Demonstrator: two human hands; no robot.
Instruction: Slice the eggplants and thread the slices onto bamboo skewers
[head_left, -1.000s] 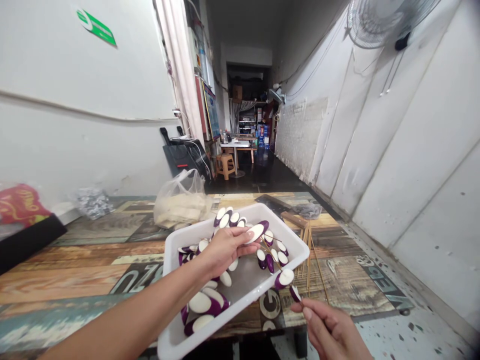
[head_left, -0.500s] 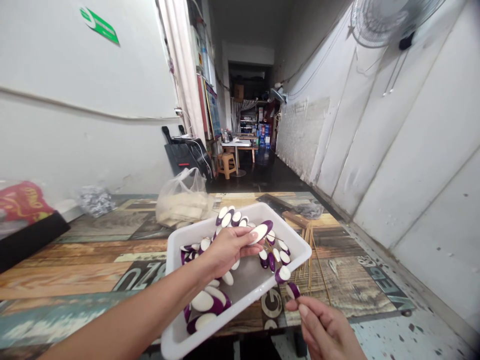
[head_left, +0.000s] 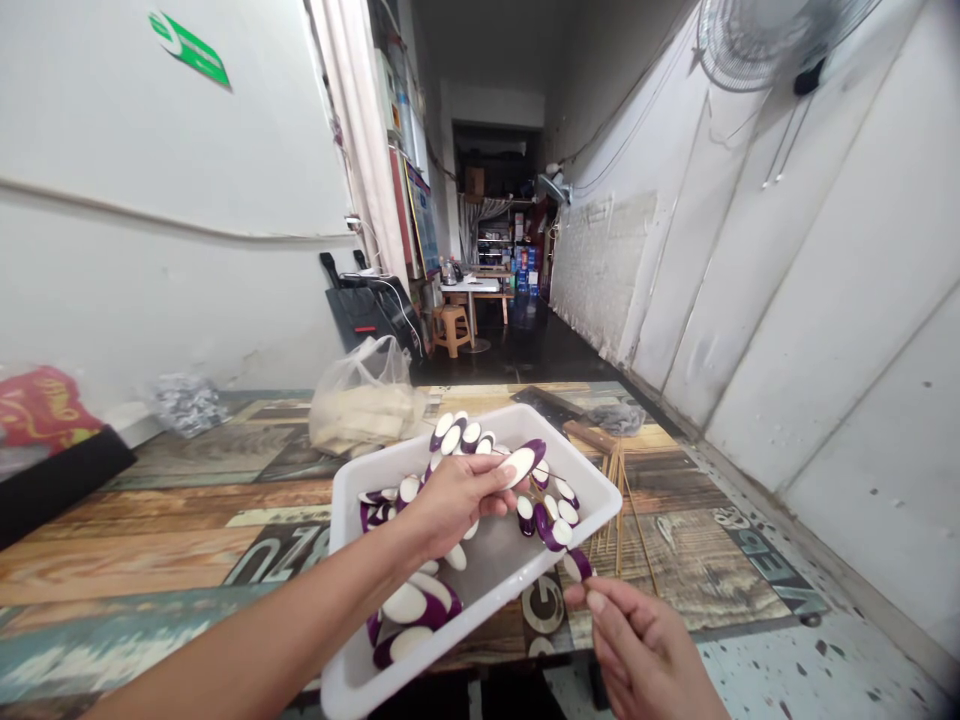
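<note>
Pinched between the thumb and fingers of my left hand is an oval eggplant slice, white inside with purple skin. It is held above the white plastic tub, in which more eggplant pieces lie. My right hand, closed, is just outside the tub's near right corner. It grips the end of a skewer, mostly hidden, that carries two eggplant pieces; the farther one reaches over the tub's rim. The two hands are apart.
Bamboo skewers lie right of the tub, near a wooden-handled knife and a crumpled grey bag. Behind the tub stands a plastic bag with pale contents. A black-edged box is at the left; walls flank the table.
My right hand has moved slightly left and up, bringing the skewered pieces farther over the tub's rim. My left hand still holds its slice in nearly the same place.
</note>
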